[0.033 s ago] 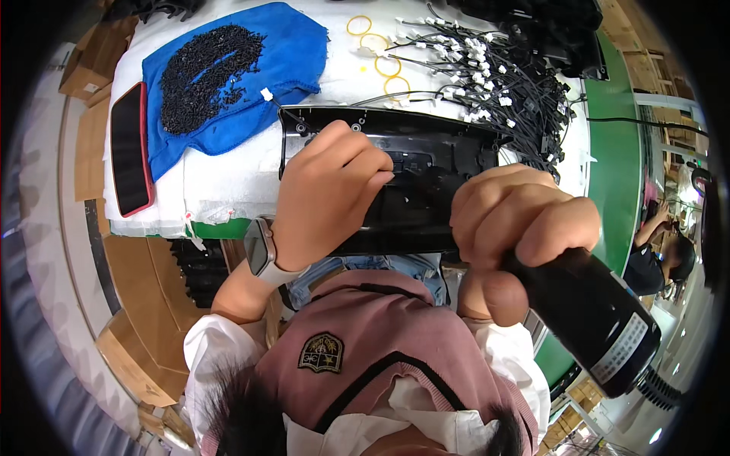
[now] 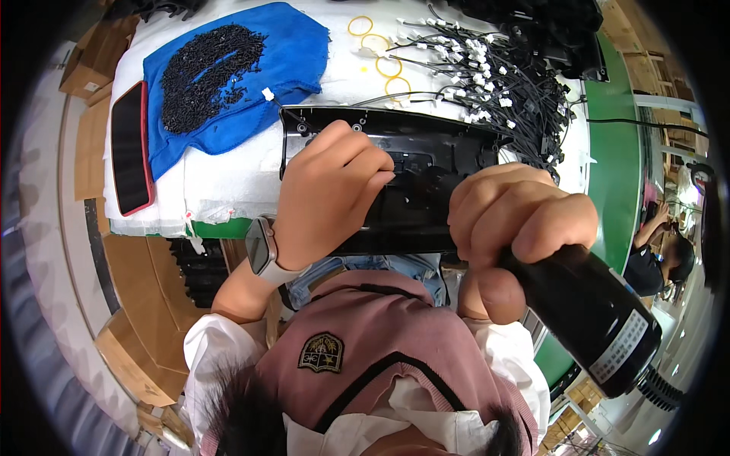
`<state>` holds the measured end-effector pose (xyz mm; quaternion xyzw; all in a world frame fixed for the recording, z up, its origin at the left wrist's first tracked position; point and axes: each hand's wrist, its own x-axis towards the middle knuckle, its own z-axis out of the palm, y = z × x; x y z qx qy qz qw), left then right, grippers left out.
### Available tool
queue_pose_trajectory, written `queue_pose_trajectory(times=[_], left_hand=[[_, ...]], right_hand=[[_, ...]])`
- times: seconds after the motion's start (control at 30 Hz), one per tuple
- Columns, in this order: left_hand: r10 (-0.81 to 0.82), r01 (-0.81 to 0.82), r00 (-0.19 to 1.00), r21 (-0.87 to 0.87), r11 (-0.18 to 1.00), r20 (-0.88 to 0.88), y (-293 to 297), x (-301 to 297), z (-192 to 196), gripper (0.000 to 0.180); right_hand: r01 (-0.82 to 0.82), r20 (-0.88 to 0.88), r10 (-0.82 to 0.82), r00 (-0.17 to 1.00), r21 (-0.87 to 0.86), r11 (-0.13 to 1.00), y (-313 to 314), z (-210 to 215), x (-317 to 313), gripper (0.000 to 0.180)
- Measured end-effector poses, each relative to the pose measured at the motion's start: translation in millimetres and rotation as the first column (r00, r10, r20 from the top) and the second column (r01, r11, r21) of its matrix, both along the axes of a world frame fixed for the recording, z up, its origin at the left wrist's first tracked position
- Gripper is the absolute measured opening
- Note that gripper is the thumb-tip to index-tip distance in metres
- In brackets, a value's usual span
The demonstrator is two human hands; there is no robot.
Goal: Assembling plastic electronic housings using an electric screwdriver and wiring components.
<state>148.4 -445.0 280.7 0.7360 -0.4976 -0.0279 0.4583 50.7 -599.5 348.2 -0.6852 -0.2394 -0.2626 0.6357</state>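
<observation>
A shallow black plastic housing [image 2: 411, 209] lies at the table's near edge, its inner side with screw posts facing up. My left hand [image 2: 331, 190] is closed over its left part, with fingertips curled down; whatever they pinch is hidden. My right hand [image 2: 521, 216] wraps around a black electric screwdriver [image 2: 589, 311], whose thick rear end and ribbed cord sleeve slant toward the lower right. The tool's front end reaches over the housing, but its tip cannot be made out. From the housing's upper left corner a cable with a white connector [image 2: 268, 94] sticks out.
Small black screws [image 2: 186, 99] are heaped on a blue cloth [image 2: 304, 45] at the far left, beside a red-edged phone [image 2: 131, 152]. Yellow rubber bands [image 2: 388, 67] and a tangle of black cables with white connectors [image 2: 487, 76] lie beyond the housing. Someone [image 2: 658, 258] is at far right.
My right hand and the screwdriver have shifted very slightly to the left. The left hand and the housing look unchanged.
</observation>
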Motion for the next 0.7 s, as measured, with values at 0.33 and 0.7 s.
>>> queue_pose_trajectory(times=[0.33,0.7], left_hand=[[0.072,-0.066,0.993,-0.055,0.996,0.095,-2,-3,-8,0.011],[0.031,-0.081,0.946,-0.141,0.987,-0.323,9,-12,25,0.008]], right_hand=[[-0.075,0.016,0.074,0.997,0.088,0.993,-1,-2,2,0.039],[-0.100,0.228,0.004,0.974,0.410,0.907,-22,10,-27,0.032]])
